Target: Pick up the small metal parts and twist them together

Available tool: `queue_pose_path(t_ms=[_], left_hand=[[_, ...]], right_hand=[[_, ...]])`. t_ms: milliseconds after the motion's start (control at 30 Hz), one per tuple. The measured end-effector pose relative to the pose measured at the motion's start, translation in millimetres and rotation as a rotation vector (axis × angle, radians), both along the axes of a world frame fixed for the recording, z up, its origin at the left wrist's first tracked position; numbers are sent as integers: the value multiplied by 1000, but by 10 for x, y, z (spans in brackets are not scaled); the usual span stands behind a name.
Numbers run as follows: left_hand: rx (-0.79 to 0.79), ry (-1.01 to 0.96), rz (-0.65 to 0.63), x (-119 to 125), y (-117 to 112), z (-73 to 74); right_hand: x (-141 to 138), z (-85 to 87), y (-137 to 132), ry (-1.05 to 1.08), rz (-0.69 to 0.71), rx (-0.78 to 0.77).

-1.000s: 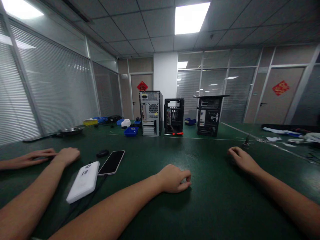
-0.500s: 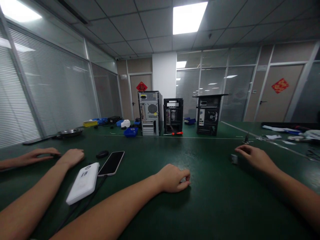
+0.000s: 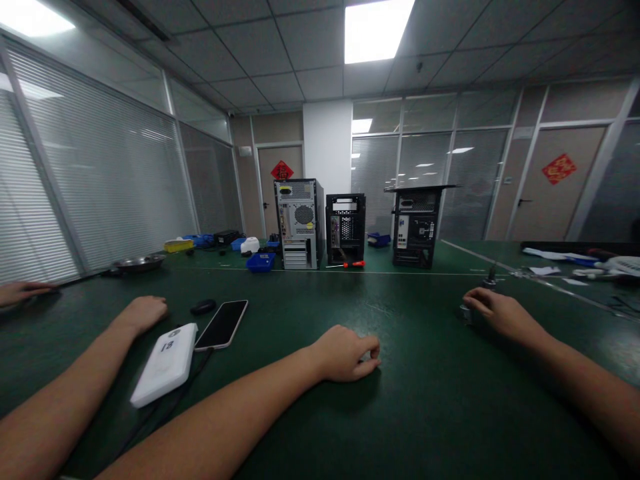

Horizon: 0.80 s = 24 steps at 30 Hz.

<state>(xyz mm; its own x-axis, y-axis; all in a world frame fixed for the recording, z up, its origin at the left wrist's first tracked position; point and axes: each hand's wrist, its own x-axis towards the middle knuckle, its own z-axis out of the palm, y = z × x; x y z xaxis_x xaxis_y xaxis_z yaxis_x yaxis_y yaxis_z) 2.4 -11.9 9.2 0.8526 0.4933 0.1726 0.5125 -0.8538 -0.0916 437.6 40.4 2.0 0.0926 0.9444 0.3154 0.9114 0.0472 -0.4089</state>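
Note:
My left hand (image 3: pixel 345 353) rests on the green table (image 3: pixel 420 413) in the middle. Its fingers are curled, with a small gap inside the thumb and forefinger and nothing visible in it. Farther right, my right hand (image 3: pixel 493 312) is low over the table, its fingertips pressed together. A small grey metallic piece (image 3: pixel 466 315) lies just below those fingertips; whether they touch it is unclear. Behind the hand stands a small dark upright part (image 3: pixel 490 280), partly covered by it.
A co-worker's hands (image 3: pixel 143 313) are at the left, near a white power bank (image 3: pixel 165 363), a phone (image 3: pixel 223 325) and a black mouse-like object (image 3: pixel 203 307). Computer cases (image 3: pixel 300 223), a red-handled screwdriver (image 3: pixel 353 265), a blue tray (image 3: pixel 261 262) and a metal bowl (image 3: pixel 140 263) stand farther back.
My right hand has shifted slightly left, over the grey metallic piece. My left hand has stayed put. The co-worker's far hand has moved away to the left.

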Motion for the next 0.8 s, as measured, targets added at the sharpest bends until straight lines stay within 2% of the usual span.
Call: queue_pose_path(t_ms=[800], left_hand=[[-21, -8, -13, -11, -10, 33]], right_hand=[[-74, 27, -34, -22, 20, -30]])
